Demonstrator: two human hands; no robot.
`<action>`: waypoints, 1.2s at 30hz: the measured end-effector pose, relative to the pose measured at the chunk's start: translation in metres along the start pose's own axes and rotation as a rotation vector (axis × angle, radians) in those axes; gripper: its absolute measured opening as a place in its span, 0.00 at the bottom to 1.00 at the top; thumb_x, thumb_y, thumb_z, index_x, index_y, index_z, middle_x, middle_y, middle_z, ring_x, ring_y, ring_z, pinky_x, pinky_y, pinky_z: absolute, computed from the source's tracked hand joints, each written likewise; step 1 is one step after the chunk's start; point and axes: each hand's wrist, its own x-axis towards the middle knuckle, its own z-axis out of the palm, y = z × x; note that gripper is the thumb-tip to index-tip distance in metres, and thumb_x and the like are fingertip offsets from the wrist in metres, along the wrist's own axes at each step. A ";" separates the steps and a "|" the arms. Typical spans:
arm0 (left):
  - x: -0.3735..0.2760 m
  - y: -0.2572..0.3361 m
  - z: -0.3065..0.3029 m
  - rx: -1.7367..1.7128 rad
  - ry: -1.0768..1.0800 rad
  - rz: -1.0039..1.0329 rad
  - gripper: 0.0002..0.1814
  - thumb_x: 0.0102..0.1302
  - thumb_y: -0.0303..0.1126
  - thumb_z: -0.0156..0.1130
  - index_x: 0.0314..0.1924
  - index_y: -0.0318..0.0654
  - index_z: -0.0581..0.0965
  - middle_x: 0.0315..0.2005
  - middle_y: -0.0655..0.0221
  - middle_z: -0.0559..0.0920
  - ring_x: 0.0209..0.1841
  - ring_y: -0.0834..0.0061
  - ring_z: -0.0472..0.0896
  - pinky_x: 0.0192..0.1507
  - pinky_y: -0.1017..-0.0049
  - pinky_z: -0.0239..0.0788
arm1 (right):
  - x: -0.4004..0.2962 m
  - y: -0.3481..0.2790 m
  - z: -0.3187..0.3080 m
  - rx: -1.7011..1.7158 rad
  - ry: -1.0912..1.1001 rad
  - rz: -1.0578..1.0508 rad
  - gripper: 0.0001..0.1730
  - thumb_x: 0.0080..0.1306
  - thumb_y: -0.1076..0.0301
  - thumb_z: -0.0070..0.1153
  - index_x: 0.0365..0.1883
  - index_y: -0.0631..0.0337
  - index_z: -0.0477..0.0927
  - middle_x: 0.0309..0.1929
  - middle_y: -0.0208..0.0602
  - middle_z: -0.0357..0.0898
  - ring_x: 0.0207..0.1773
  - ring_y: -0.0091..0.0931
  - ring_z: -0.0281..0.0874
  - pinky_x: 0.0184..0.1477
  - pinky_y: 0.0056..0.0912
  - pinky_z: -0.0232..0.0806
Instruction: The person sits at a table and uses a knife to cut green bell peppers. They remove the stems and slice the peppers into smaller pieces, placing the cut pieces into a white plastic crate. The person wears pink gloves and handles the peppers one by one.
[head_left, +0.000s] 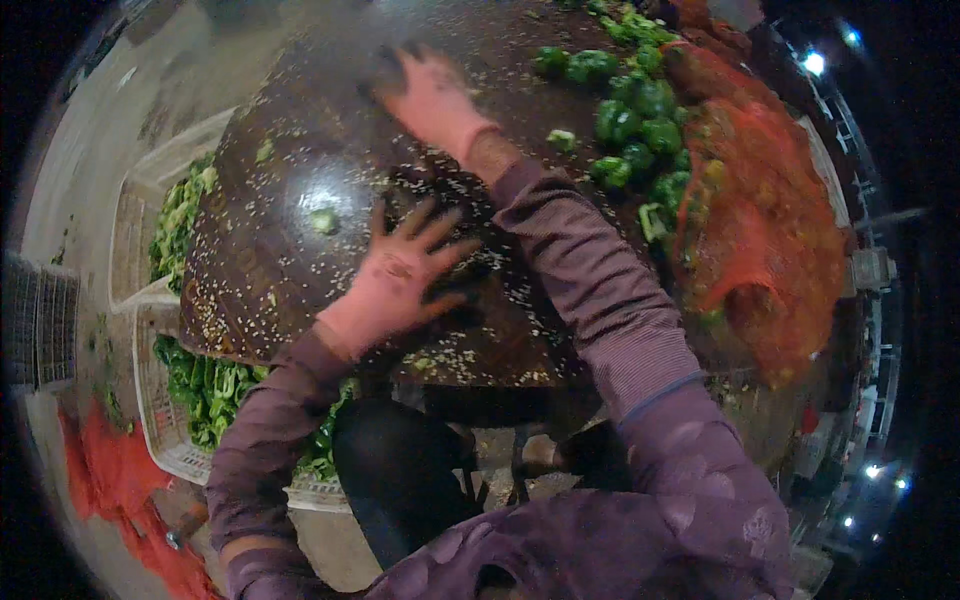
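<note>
Both of my hands wear pink gloves and are held over a dark tabletop (285, 262) strewn with pale seeds. My left hand (405, 274) has its fingers spread and nothing in it, near the table's front edge. Farther forward, my right hand (431, 94) reaches across the top, its fingers apart and blurred, with no object seen in it. A small green pepper piece (324, 220) lies left of my left hand. Another green piece (561, 140) lies right of my right wrist. Whole green bell peppers (637, 124) are heaped at the right.
An orange-red mesh sack (765, 202) rests at the table's right side. On the left stand a plastic crate with pale green trimmings (180, 217) and a white crate (154, 405) of green peppers (206, 390). Red netting (112, 465) lies on the floor at the lower left.
</note>
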 end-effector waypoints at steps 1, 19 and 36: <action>0.002 0.004 0.013 0.017 -0.062 0.038 0.28 0.61 0.45 0.64 0.62 0.54 0.73 0.65 0.61 0.70 0.70 0.52 0.62 0.69 0.36 0.44 | -0.003 0.017 -0.006 -0.107 -0.003 0.062 0.44 0.62 0.37 0.55 0.69 0.57 0.66 0.68 0.56 0.65 0.70 0.50 0.62 0.70 0.47 0.56; 0.012 -0.069 -0.017 -0.143 0.361 -0.393 0.26 0.68 0.30 0.60 0.66 0.39 0.70 0.61 0.52 0.75 0.64 0.52 0.72 0.65 0.63 0.62 | -0.033 0.255 -0.203 -0.517 -0.036 0.336 0.45 0.62 0.31 0.52 0.67 0.56 0.69 0.59 0.57 0.74 0.66 0.47 0.68 0.67 0.45 0.62; 0.451 -0.033 0.152 -0.266 0.011 -0.091 0.41 0.61 0.61 0.61 0.67 0.44 0.68 0.58 0.54 0.78 0.60 0.54 0.76 0.60 0.62 0.69 | 0.015 0.382 -0.241 -0.252 -0.637 0.395 0.39 0.64 0.32 0.51 0.67 0.43 0.70 0.58 0.46 0.77 0.58 0.44 0.76 0.59 0.42 0.69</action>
